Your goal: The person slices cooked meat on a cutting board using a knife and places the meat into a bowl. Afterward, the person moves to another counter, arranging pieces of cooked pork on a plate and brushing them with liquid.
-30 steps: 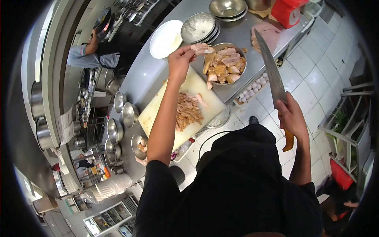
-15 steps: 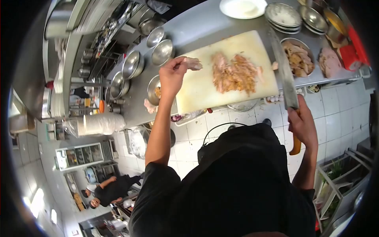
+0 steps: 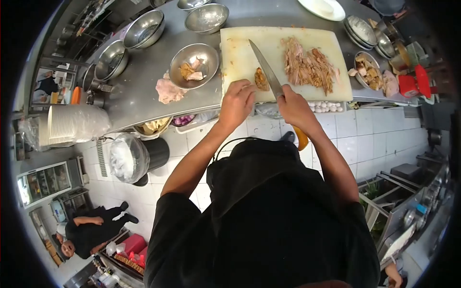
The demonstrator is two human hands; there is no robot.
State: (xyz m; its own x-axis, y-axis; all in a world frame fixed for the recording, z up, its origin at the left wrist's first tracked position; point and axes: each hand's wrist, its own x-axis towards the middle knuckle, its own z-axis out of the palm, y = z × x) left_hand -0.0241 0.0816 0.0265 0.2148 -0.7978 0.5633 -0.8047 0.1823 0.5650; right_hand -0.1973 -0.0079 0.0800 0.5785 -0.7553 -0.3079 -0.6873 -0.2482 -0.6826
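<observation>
My left hand (image 3: 236, 103) rests at the near edge of the white cutting board (image 3: 235, 45), its curled fingertips against a small browned piece of cooked meat (image 3: 261, 79). In my right hand (image 3: 294, 106) is a large kitchen knife (image 3: 267, 68), its orange handle tail sticking out below the fist. The blade points away and slants left, just to the right of the small piece. Farther right on the board lies a heap of sliced cooked meat (image 3: 309, 67). A steel bowl (image 3: 211, 56) left of the board holds several meat chunks (image 3: 192, 71).
Pale raw-looking meat or skin (image 3: 169, 90) lies on the steel counter (image 3: 139, 91). To the right stand a bowl of meat chunks (image 3: 369, 74) and a red object (image 3: 415, 84). Below are white eggs (image 3: 326, 106) and a lined bin (image 3: 129, 156). A co-worker (image 3: 91, 230) stands lower left.
My left hand has come down from the air onto the board, with a meat piece now lying there. The knife has swung from the board's right side to its middle. The view has shifted.
</observation>
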